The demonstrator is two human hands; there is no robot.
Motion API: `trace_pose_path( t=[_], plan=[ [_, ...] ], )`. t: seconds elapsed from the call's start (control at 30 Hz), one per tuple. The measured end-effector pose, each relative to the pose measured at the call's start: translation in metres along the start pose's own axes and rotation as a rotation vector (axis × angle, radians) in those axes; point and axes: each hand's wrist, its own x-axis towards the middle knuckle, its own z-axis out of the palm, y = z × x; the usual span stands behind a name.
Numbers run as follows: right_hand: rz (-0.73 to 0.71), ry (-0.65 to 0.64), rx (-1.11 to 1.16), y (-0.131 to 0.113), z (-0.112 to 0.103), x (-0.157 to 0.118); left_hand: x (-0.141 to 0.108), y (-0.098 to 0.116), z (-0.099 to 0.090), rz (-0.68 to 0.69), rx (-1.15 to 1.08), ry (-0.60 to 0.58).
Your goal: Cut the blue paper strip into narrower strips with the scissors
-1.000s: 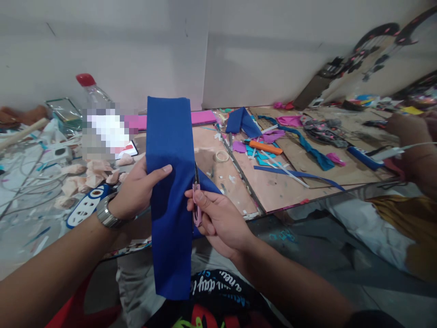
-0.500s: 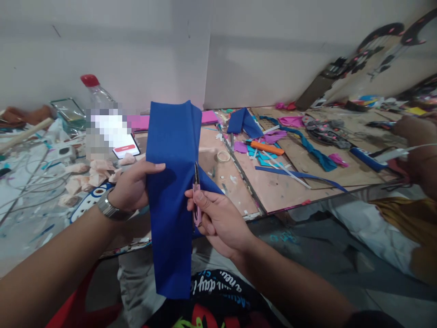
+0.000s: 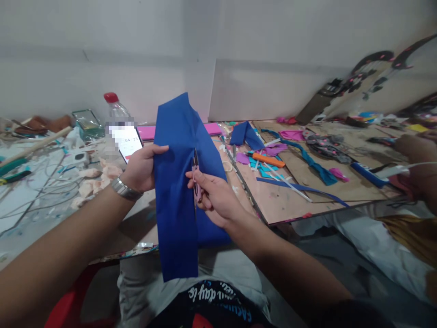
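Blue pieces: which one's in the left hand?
The large wide sheet, held up in the left hand. The folded blue piece and the thin blue strip lie on the table, untouched by either hand.

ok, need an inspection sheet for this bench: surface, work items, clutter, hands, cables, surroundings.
Surface: pinkish tabletop, marked, strewn with scraps.
Work items: blue fabric, raised, split partway; pink-handled cutting tool, blade at the split.
Clutter: orange cutter, peach scraps, lit phone, red-capped bottle.
Hands: left hand grips the fabric's left edge; right hand holds the tool.
Cables: pale cables looped loosely, left side.
Surroundings: pale wall behind; another person's hand, far right.
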Motion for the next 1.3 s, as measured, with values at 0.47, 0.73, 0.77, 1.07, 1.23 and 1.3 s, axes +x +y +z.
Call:
trace_pose_path(
  t=[0.47, 0.73, 0.77, 1.07, 1.23, 1.3],
  plan=[
    [-0.111, -0.107, -0.243, -0.043, -0.051, 0.146, 0.125, 0.001, 0.001, -0.033, -0.326, -0.148],
    [-0.173, -0.113, -0.337, -0.025, -0.085, 0.175, 0.168, -0.035, -0.003, -0.061, -0.372, -0.131],
    [-0.183, -0.106, -0.347, -0.023, -0.088, 0.178, 0.173, -0.039, -0.004, -0.059, -0.381, -0.121],
    [-0.242, -0.049, -0.369, -0.017, -0.096, 0.19, 0.19, -0.054, -0.016, -0.097, -0.429, -0.126],
    [-0.26, -0.04, -0.339, -0.014, -0.093, 0.189, 0.187, -0.055, -0.019, -0.161, -0.425, -0.124],
    [-0.268, -0.04, -0.326, -0.014, -0.091, 0.188, 0.187, -0.054, -0.019, -0.164, -0.424, -0.12]
  ],
)
